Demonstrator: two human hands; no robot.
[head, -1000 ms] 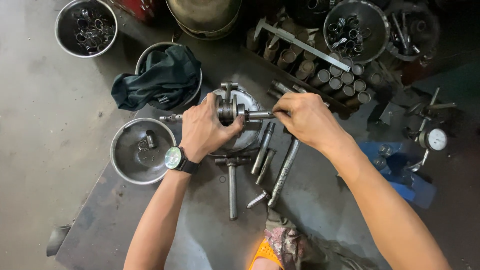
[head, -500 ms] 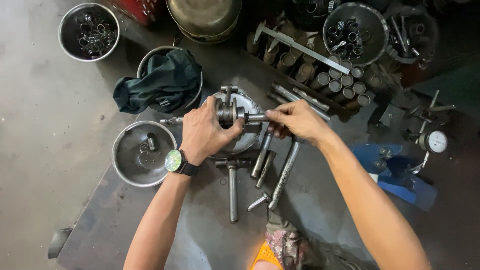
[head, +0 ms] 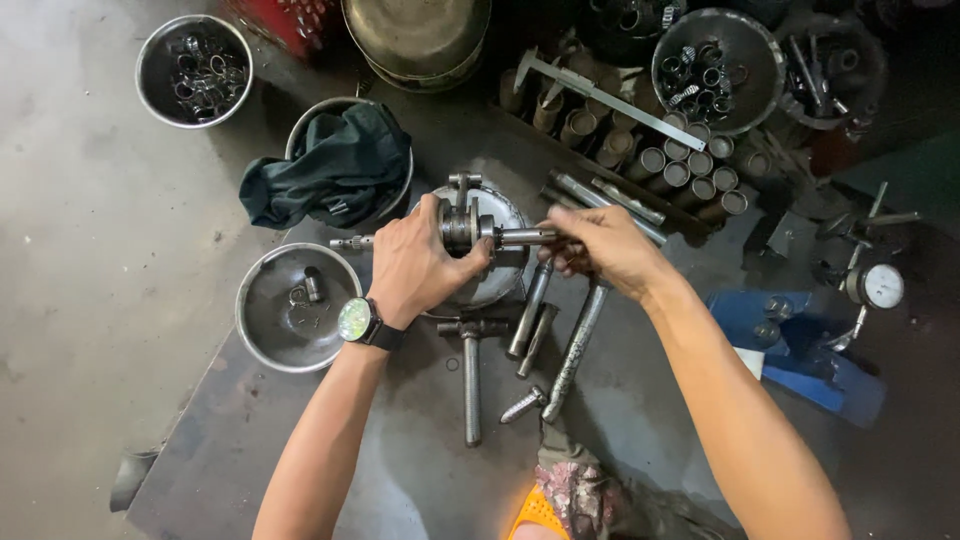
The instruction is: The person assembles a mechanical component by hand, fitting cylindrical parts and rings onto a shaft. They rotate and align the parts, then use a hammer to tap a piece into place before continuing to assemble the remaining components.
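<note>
On a greasy metal workbench, both hands' fingers are wrapped around a crankshaft: left hand, right hand.

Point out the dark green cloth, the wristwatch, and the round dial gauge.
Dark green cloth (head: pixel 335 172), head view, on the middle of its bunched folds.
Wristwatch with green face (head: pixel 354 319), head view, on the face.
Round white dial gauge (head: pixel 881 286), head view, on the centre of the dial.
</note>
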